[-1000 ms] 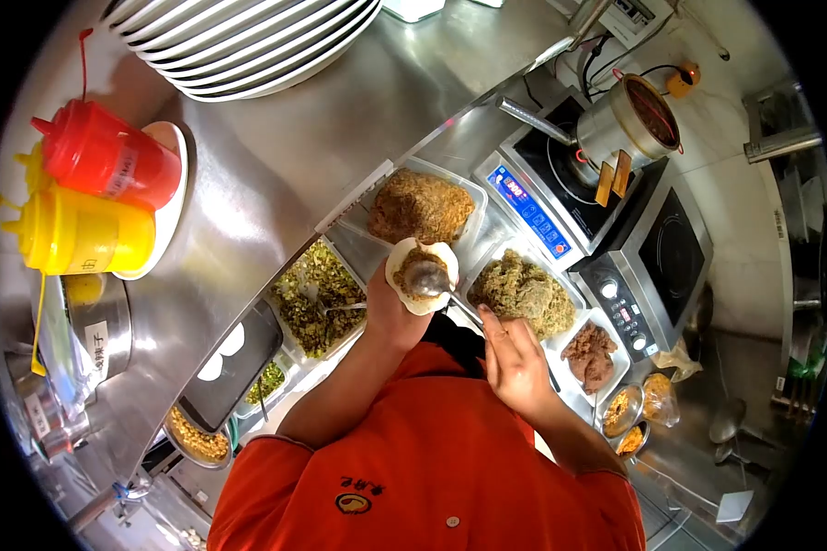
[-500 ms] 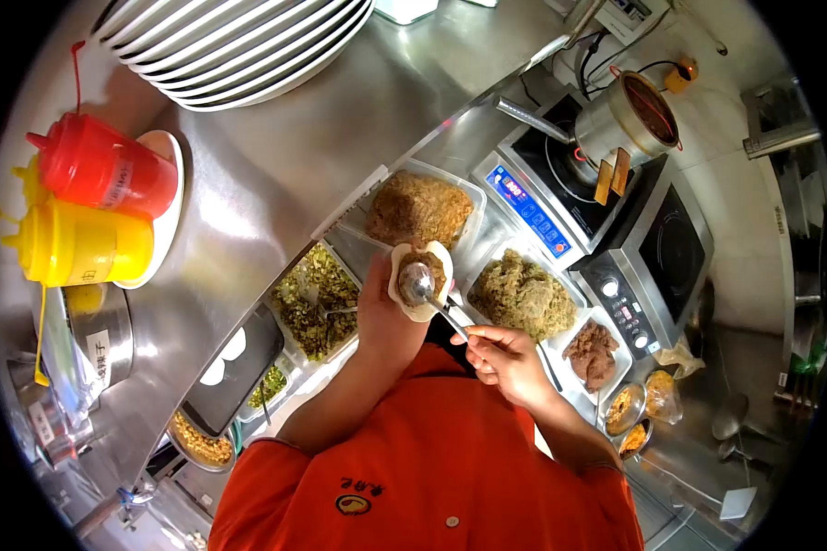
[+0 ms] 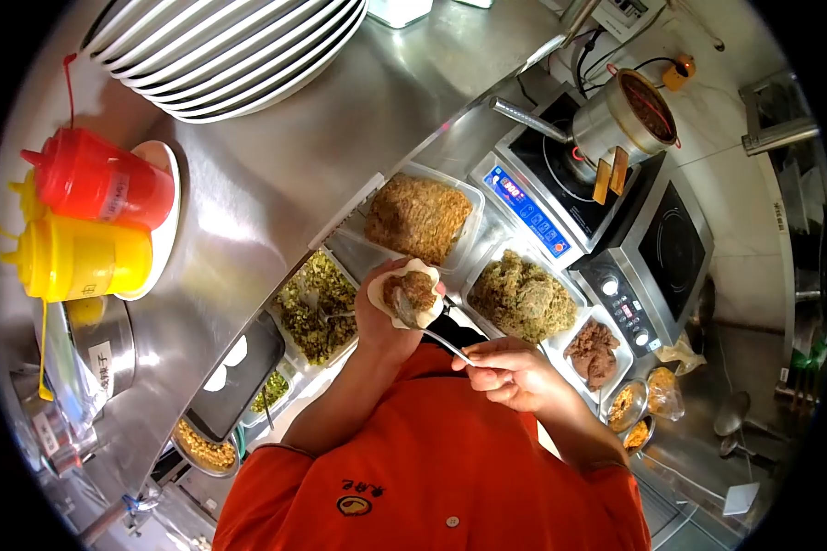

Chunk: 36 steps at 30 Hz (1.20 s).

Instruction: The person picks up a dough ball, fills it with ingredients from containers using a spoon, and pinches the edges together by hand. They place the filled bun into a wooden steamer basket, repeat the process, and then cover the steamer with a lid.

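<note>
A round white dough wrapper (image 3: 427,317) rests in my left hand (image 3: 381,332), whose fingers curl around its edge. Brown minced filling (image 3: 419,289) is heaped in the middle of the wrapper. My right hand (image 3: 510,372) pinches the handle of a metal spoon (image 3: 448,346); the spoon's bowl presses into the filling at its lower left. Just beyond the wrapper is a clear tub (image 3: 475,220) of brown minced filling. To the right sits another tub (image 3: 574,286) with greenish-brown filling.
A tub of chopped greens (image 3: 314,303) and a dark tray (image 3: 239,395) with white rounds stand left. Stacked white plates (image 3: 248,64) and squeeze bottles (image 3: 87,257) occupy the counter. At the right, a pot (image 3: 611,119) sits on an induction cooker (image 3: 533,220).
Both hands have shifted slightly, the wrapper moving down and left. The spoon's bowl has gone from over the filling's middle to its lower edge, uncovering more filling.
</note>
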Available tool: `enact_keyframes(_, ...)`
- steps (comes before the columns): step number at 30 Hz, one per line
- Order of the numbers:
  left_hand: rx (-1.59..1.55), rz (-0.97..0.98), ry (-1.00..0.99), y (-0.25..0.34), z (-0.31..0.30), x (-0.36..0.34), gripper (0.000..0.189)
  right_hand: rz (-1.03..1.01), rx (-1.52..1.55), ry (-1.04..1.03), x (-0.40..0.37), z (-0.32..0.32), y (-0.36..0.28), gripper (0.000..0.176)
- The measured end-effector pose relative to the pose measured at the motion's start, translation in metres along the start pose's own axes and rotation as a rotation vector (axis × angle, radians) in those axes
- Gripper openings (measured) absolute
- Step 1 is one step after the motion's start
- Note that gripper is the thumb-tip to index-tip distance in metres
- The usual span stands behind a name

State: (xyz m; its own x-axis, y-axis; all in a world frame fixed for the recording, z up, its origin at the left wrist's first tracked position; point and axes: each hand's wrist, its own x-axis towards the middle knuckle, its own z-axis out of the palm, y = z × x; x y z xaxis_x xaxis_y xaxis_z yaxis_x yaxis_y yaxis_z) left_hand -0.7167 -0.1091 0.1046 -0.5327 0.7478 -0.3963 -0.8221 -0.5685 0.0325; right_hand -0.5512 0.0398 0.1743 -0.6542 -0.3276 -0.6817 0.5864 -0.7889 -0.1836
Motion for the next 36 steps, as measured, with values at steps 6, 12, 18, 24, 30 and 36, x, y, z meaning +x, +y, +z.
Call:
enact_keyframes(6, 0.091, 0.118, -0.01, -0.004, -0.012, 0.01, 0.038, -0.112, 0.056, 0.096, 0.018, -0.011, -0.007, 0.024)
enact_keyframes(12, 0.043, 0.087, 0.067, 0.032, -0.07, 0.011, 0.038, -0.854, -1.207, 0.615, 0.06, -0.077, -0.039, 0.023)
enact_keyframes(18, 0.049, 0.102, 0.45, 0.025, -0.065, -0.005, 0.038, -0.479, -2.223, 0.914, 0.139, -0.108, -0.04, 0.026)
enact_keyframes(24, 0.018, 0.043, 0.341, 0.013, -0.096, -0.004, 0.04, -0.635, -2.348, 0.841, 0.168, -0.13, -0.038, 0.027)
enact_keyframes(30, -0.012, -0.038, 0.193, 0.007, -0.076, -0.005, 0.044, -1.062, -2.182, 0.903, 0.133, -0.075, -0.041, 0.026)
enact_keyframes(36, 0.021, -0.003, 0.26, 0.0, -0.064, -0.011, 0.043, -0.916, -1.059, 0.457, 0.111, -0.023, -0.01, 0.022)
